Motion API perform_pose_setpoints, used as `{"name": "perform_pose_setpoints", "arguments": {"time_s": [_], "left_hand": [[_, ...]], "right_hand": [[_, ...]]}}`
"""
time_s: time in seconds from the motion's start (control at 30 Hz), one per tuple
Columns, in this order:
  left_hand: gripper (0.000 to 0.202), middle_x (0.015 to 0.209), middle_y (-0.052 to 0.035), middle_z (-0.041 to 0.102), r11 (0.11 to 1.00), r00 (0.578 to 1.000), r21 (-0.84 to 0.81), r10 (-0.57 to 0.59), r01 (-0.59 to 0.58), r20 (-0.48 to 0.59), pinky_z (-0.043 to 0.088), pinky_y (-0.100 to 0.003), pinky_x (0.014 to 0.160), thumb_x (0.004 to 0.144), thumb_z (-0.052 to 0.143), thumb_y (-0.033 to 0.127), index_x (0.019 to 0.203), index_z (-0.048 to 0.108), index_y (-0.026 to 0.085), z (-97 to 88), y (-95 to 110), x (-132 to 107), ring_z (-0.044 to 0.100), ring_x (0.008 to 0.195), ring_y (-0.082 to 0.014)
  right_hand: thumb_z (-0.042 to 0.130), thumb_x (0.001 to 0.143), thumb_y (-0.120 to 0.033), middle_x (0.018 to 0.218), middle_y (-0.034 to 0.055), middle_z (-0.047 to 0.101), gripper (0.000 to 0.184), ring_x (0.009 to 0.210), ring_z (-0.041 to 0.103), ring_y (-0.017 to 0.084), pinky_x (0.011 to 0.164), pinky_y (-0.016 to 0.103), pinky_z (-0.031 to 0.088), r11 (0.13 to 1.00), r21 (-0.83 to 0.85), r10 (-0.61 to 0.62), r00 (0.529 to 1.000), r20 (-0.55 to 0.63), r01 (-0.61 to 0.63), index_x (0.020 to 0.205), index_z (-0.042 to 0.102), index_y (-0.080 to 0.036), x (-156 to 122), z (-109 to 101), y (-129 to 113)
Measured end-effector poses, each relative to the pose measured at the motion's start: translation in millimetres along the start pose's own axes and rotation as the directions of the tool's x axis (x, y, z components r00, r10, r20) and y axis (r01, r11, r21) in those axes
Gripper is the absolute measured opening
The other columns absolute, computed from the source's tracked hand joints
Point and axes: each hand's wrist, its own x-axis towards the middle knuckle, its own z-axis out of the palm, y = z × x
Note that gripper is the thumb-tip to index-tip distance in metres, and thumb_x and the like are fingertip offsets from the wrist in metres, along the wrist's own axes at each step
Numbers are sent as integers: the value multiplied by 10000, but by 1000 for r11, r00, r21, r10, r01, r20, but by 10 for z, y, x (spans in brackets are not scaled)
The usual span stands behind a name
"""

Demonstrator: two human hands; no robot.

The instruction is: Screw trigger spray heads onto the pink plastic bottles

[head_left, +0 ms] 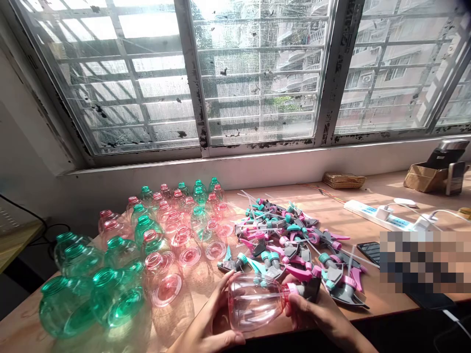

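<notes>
A clear pink spray bottle (255, 306) lies on its side between my hands near the table's front edge, its neck to the right. My left hand (217, 318) wraps round the base end. At the neck, the fingers of my right hand (309, 309) grip the pink collar of a grey and pink trigger sprayer (311, 284), whose white tube shows inside the bottle. Just beyond is a heap of trigger sprayers (287, 235) in pink, teal and grey. Open-necked green bottles (66, 304) and pink bottles (165, 279) stand to the left.
Behind the wooden table (327, 196) is a barred window (257, 73). On the right are a white power strip (379, 215) with plugs and cables, a phone (369, 252) and a blurred patch. A brown box (344, 180) sits by the wall.
</notes>
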Motion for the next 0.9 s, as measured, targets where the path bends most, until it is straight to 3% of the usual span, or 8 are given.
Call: {"name": "perform_pose_setpoints", "arguments": {"time_s": [0.1, 0.33, 0.57, 0.9], "left_hand": [[885, 1730, 29, 187, 1000, 1000, 26, 11, -10, -5, 309, -551, 1241, 900, 755, 268, 1562, 210, 486, 2, -6, -5, 213, 1570, -357], [854, 1717, 51, 235, 1000, 999, 14, 11, -11, -49, 219, -526, 1279, 906, 751, 302, 1545, 231, 527, 64, 45, -24, 223, 1572, -324], [927, 1725, 5, 206, 998, 998, 62, 2, 3, -68, 239, -544, 1268, 897, 750, 354, 1590, 142, 449, 37, -17, -33, 222, 1569, -350], [852, 1730, 63, 174, 999, 1000, 45, 10, -10, 1, 203, -552, 1281, 922, 727, 287, 1561, 205, 500, 2, 13, -25, 180, 1582, -321]], "right_hand": [[807, 807, -548, 679, 20, 756, 442, 530, 685, 158, 521, 259, 557, 1000, 13, 6, 1000, 1, -6, 977, 641, -176, 1, -5, 11], [798, 816, -555, 697, 18, 761, 427, 540, 686, 152, 524, 258, 567, 1000, 2, 10, 1000, 6, -10, 951, 644, -180, 1, -13, 19], [811, 803, -552, 683, 8, 764, 450, 542, 691, 159, 532, 258, 575, 1000, 17, 19, 1000, 0, -19, 1004, 627, -194, -4, -10, 5], [807, 771, -605, 678, 19, 749, 484, 535, 678, 185, 534, 297, 564, 1000, 6, 24, 1000, -19, -24, 967, 637, -196, -12, 24, -33]]}}
